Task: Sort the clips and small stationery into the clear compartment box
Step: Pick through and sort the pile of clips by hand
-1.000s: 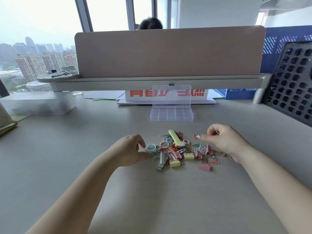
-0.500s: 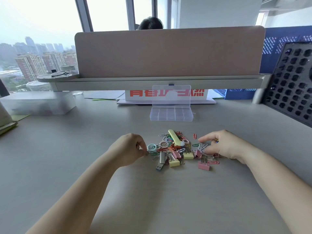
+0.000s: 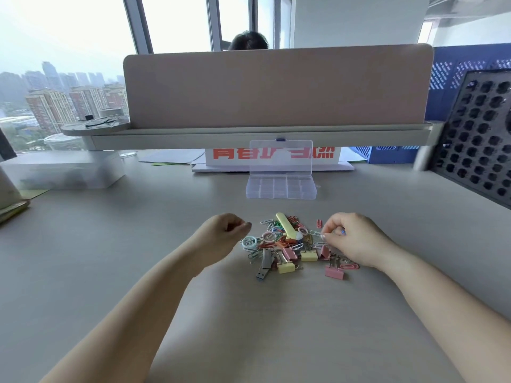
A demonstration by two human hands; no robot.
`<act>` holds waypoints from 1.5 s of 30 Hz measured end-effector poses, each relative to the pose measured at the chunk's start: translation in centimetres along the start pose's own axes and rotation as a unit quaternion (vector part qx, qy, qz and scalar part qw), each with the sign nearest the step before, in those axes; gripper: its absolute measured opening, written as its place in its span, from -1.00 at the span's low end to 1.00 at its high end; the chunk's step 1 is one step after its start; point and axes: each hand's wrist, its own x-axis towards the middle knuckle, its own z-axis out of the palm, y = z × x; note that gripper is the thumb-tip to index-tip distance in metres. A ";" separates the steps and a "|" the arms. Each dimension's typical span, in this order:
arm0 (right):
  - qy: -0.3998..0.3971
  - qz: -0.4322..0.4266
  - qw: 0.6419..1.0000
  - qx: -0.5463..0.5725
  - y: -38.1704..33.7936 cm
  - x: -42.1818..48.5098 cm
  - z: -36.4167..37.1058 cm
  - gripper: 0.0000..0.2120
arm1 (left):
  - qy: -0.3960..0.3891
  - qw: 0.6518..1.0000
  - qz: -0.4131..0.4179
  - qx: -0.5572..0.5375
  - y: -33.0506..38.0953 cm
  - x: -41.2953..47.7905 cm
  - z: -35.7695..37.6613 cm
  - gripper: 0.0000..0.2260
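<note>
A pile of coloured paper clips (image 3: 276, 239), rings, pink and yellow binder clips, a yellow stick-shaped item (image 3: 286, 226) and a USB stick (image 3: 262, 273) lies mid-desk. Behind it stands the clear compartment box (image 3: 280, 188), its lid (image 3: 280, 157) raised upright. My left hand (image 3: 224, 233) hovers at the pile's left edge with fingers curled against the thumb; nothing shows between them. At the pile's right side, my right hand (image 3: 356, 239) pinches a pale paper clip (image 3: 318, 234) between thumb and fingertips. A pink binder clip (image 3: 334, 272) lies just below that hand.
A beige divider panel (image 3: 276, 87) with a shelf runs across the back, a person's head (image 3: 249, 40) behind it. A translucent bin (image 3: 63, 170) sits far left, a black perforated panel (image 3: 481, 150) and a blue crate (image 3: 387, 154) on the right. A red-lettered sign (image 3: 235, 156) stands behind the box.
My left hand has lifted off the pile's left edge and moved slightly up. My right hand has lowered onto the right side of the pile and closed its fingertips on a clip.
</note>
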 end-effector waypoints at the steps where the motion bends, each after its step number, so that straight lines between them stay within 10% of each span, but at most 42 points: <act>1: 0.002 0.008 0.998 0.054 -0.1 0.0 0.0 -0.84 | -0.026 0.995 -0.024 -0.096 0.3 -0.2 0.0 -0.77; 4: -0.012 0.074 0.967 0.245 -0.4 0.1 -0.5 -0.87 | -0.079 0.934 -0.099 -0.333 0.9 -0.4 0.3 -0.75; 9: -0.079 0.150 0.730 0.662 -0.2 0.3 -1.2 -0.92 | -0.096 0.816 -0.174 -0.543 1.4 -0.2 0.4 -0.81; 12: -0.071 0.131 0.672 0.726 0.1 0.4 -1.3 -0.72 | -0.106 0.791 -0.180 -0.574 1.2 -0.2 0.4 -0.86; 19: -0.012 0.147 0.784 0.603 0.1 0.6 -1.1 -0.69 | -0.100 0.798 -0.170 -0.570 0.9 0.1 0.7 -0.95; 25: 0.024 0.042 0.981 0.186 0.0 0.3 -0.4 -0.85 | -0.027 0.930 -0.135 -0.341 1.1 -0.3 0.5 -0.84; 28: 0.006 0.015 0.998 0.058 0.2 0.2 -0.3 -0.89 | 0.007 1.000 -0.022 -0.015 1.0 -0.7 0.5 -0.88; 31: -0.018 0.012 0.999 0.031 -0.2 0.0 -0.7 -0.84 | 0.006 0.986 0.043 0.160 0.4 -0.8 0.7 -0.95; 45: -0.044 0.043 0.997 0.038 -1.2 -0.1 -0.1 -0.86 | 0.015 0.977 0.048 0.208 0.4 -0.8 1.1 -0.88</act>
